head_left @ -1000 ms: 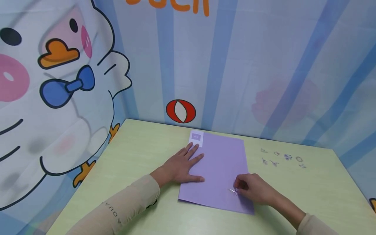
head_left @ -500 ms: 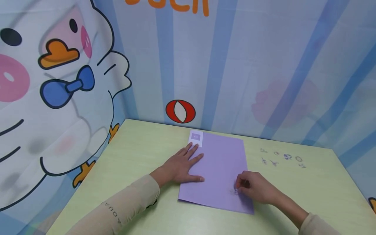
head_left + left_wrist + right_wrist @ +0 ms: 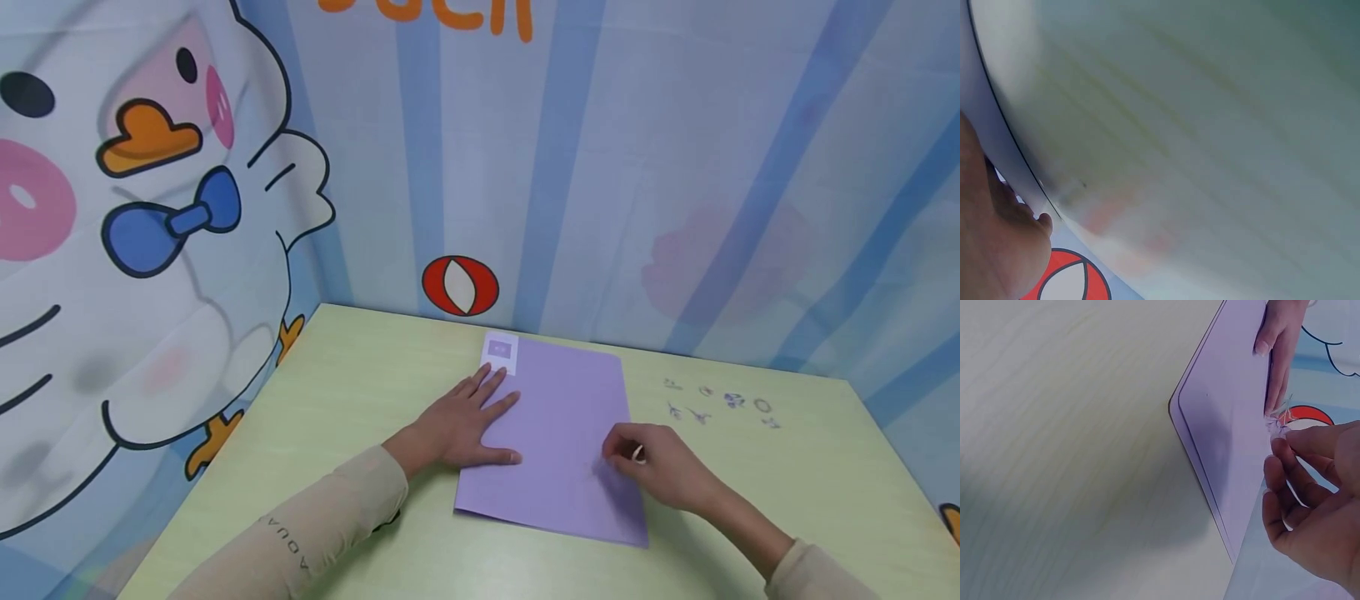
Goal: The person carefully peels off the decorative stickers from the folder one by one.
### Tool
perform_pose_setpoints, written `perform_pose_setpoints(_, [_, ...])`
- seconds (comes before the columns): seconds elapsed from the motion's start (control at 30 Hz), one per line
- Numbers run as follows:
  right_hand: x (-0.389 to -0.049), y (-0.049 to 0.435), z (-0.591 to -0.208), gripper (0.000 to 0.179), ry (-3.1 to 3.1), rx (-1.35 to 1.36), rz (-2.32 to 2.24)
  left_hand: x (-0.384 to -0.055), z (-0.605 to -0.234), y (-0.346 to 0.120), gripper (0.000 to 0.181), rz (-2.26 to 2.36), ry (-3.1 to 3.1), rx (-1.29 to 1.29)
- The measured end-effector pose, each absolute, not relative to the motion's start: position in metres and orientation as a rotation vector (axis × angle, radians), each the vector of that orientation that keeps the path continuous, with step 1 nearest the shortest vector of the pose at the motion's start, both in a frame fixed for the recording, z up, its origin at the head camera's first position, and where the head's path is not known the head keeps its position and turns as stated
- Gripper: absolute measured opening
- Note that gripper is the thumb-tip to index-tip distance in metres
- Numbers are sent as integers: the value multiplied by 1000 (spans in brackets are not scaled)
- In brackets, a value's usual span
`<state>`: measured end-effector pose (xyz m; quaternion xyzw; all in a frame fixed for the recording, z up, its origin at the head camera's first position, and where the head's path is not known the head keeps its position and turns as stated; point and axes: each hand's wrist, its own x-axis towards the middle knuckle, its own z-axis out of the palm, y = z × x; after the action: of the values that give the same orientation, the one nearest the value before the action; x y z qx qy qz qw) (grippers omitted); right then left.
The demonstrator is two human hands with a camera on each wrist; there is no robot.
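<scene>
A lilac folder or thin booklet (image 3: 558, 417) lies on the table, with a white label (image 3: 501, 352) at its far left corner. My left hand (image 3: 461, 421) rests on its left side, fingers spread, fingertips near the label. Over the lower right part, my right hand (image 3: 656, 462) pinches a small clear sticker with purple print (image 3: 1277, 428) between thumb and forefinger. The sticker is held off the lilac cover; its design is too blurred to tell. In the left wrist view, only part of the left hand (image 3: 1007, 250) shows, and the cover is hidden.
Several small purple-printed stickers (image 3: 735, 401) lie in two loose rows on the pale wooden table (image 3: 360, 367), right of the lilac cover. A printed cloth backdrop (image 3: 480, 167) with a white cartoon bird (image 3: 172, 317) stands behind and to the left.
My right hand has risen slightly and moved away from me, taking the sticker up off the lower right of the lilac cover. The left hand stays in place.
</scene>
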<state>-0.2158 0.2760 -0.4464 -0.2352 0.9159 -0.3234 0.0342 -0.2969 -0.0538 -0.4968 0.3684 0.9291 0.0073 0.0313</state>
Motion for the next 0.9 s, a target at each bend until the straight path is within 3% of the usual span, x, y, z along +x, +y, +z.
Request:
perform_pose_setpoints(0.23, [-217, 277, -440, 7, 2879, -673, -1046, -297, -496, -54, 100, 23, 2861, 1136])
perform_pose_setpoints(0.6, [-226, 283, -437, 14, 2895, -591, -1156, -297, -497, -54, 100, 44, 2856, 1137])
perform_pose_setpoints(0.9, [-236, 299, -434, 5, 2967, -533, -1155, -298, -498, -53, 100, 31, 2865, 1134])
